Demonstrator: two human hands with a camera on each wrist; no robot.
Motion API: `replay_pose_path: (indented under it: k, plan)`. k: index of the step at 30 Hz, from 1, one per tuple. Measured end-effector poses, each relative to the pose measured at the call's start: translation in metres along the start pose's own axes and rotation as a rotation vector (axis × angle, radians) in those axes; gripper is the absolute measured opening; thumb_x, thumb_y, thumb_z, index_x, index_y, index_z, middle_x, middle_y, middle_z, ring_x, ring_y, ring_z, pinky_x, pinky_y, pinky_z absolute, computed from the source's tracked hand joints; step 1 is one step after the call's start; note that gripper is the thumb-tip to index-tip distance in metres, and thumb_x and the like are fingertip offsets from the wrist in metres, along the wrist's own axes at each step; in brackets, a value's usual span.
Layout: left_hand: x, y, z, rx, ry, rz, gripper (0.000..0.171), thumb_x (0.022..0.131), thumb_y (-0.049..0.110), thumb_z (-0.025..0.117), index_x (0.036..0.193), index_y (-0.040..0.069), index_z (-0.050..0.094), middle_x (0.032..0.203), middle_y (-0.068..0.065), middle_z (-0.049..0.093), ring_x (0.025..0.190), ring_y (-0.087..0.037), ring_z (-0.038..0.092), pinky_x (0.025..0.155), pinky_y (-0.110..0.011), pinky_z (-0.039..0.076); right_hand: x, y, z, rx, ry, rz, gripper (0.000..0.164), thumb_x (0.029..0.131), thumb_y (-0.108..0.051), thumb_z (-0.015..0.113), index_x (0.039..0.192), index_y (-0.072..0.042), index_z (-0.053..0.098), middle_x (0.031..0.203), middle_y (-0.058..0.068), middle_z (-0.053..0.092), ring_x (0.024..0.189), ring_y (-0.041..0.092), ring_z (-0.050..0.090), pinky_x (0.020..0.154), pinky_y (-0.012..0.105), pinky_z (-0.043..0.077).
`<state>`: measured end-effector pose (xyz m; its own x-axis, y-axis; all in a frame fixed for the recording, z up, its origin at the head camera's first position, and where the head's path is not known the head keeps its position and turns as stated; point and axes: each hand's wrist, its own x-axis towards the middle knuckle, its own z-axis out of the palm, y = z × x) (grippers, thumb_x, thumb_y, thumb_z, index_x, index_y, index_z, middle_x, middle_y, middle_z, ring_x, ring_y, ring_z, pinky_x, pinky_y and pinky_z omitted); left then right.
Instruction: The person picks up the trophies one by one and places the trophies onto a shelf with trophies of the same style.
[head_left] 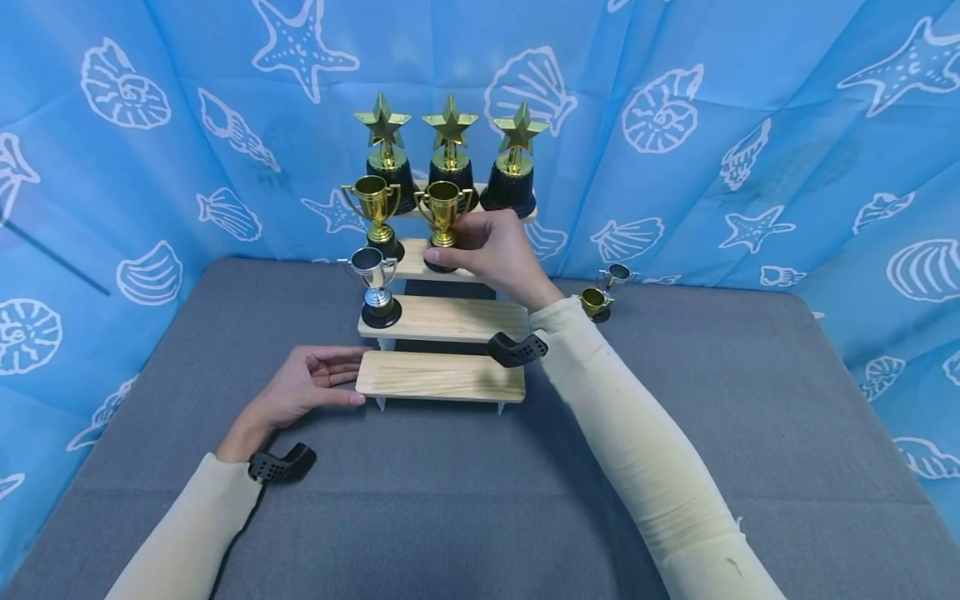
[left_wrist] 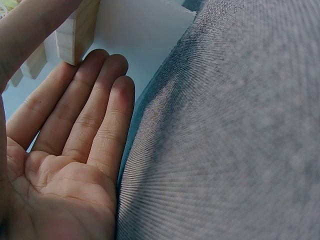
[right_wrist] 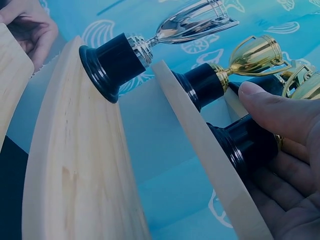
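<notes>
My right hand (head_left: 504,252) holds a gold cup trophy (head_left: 443,202) at the second-highest step of a wooden tiered stand (head_left: 442,375). In the right wrist view its black base (right_wrist: 252,142) is right at the step, thumb on one side and fingers on the other. Left of it on that step stands another gold cup trophy (head_left: 374,200). A silver cup trophy (head_left: 371,271) occupies the left end of the step below. My left hand (head_left: 300,385) is at the left end of the lowest step, its fingers (left_wrist: 112,110) straight and touching the board's end.
Three gold star trophies (head_left: 451,129) line the top step, black bases down. On the grey table (head_left: 750,417), right of the stand, are a small gold cup (head_left: 595,300) and a silver cup (head_left: 618,273). A blue seashell curtain (head_left: 675,167) hangs behind.
</notes>
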<state>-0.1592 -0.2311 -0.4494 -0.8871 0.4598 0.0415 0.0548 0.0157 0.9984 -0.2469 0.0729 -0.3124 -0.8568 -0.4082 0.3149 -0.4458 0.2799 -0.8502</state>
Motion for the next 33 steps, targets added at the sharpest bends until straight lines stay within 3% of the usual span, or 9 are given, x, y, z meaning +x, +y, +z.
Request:
replay_pose_path:
  k: [21, 33]
  plan:
    - [0.001, -0.001, 0.000, -0.005, -0.004, -0.010, 0.075, 0.077, -0.014, 0.080, 0.141, -0.019, 0.042, 0.142, -0.035, 0.050, 0.119, -0.015, 0.064, 0.102, -0.033, 0.054, -0.003, 0.001, -0.005, 0.085, 0.000, 0.012, 0.037, 0.085, -0.013, 0.085, 0.118, -0.001, 0.074, 0.110, 0.011, 0.075, 0.098, 0.020, 0.073, 0.086, 0.031, 0.062]
    - [0.000, 0.000, -0.001, -0.024, -0.010, -0.004, 0.075, 0.076, -0.015, 0.080, 0.141, -0.020, 0.042, 0.141, -0.033, 0.051, 0.119, -0.015, 0.064, 0.102, -0.034, 0.054, -0.009, 0.002, -0.016, 0.111, -0.011, 0.031, 0.043, 0.086, -0.011, 0.083, 0.126, -0.002, 0.070, 0.122, 0.012, 0.072, 0.110, 0.021, 0.070, 0.095, 0.030, 0.059]
